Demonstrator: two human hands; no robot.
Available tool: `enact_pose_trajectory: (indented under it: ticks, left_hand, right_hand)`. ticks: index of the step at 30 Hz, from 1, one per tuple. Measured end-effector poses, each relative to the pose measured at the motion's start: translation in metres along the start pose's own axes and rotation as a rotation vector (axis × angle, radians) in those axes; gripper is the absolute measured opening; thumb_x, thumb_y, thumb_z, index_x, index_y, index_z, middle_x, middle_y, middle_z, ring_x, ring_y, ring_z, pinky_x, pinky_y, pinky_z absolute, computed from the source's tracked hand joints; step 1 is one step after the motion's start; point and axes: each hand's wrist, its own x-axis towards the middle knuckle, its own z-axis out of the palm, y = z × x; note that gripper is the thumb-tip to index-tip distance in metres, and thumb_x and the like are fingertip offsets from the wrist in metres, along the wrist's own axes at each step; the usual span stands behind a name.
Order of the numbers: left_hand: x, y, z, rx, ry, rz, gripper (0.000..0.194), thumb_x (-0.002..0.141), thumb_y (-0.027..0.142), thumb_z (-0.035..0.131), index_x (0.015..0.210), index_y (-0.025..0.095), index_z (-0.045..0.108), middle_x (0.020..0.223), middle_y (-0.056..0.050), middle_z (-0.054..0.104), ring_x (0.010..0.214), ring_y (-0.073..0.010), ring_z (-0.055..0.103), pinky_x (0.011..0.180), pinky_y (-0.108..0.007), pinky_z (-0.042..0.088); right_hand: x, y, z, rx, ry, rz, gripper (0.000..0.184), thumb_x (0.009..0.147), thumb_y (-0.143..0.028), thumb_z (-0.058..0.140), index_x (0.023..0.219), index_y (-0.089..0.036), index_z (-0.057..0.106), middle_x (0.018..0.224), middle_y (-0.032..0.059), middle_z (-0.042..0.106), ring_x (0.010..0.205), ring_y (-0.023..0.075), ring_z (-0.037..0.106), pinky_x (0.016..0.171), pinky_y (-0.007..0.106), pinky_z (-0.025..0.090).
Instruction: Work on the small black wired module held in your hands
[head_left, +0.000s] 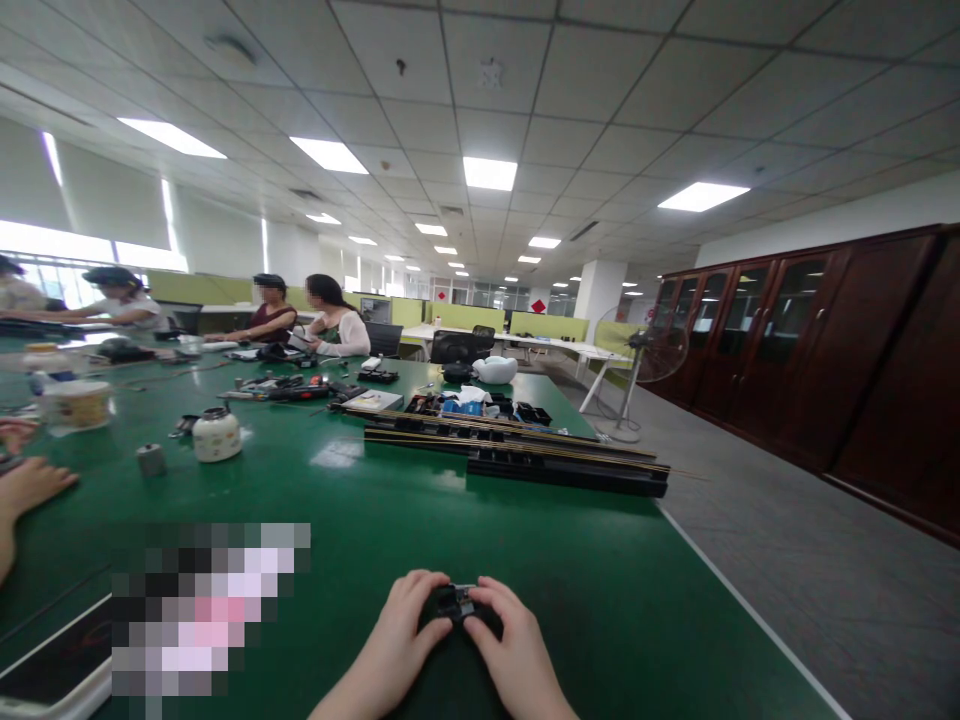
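Observation:
A small black part with some metal on it [459,602] sits between my two hands, just above or on the green table; its exact kind is too small to make out. My left hand [409,625] grips its left side between thumb and fingers. From the other side, my right hand [510,630] pinches its right end in the same way. The fingertips cover both ends, so only the middle of the part shows.
Long black rails with thin brass-coloured rods [517,455] lie across the green table [360,520]. A white jar [217,435], a grey cylinder [151,460] and a tub [78,405] stand left. Another person's hand [37,485] rests at the left edge. A partly pixelated device [60,655] lies front left.

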Motion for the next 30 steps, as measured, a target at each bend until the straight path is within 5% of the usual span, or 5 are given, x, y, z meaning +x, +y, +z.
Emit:
enact_pose_trajectory:
  ticks: [30]
  left_hand:
    - [-0.0017,-0.0001,-0.0012,0.171,-0.081,-0.010,0.047,0.065,0.017,0.052,0.112,0.019,0.053,0.117,-0.009,0.058,0.111,-0.0232,0.049,0.098,-0.037,0.035]
  right_hand:
    - [-0.0042,-0.0090,0.0020,-0.158,-0.023,-0.007,0.020,0.069,-0.019,0.058,0.085,-0.024,0.069,0.108,0.0041,0.064,0.108,0.0233,0.054,0.097,0.037,0.036]
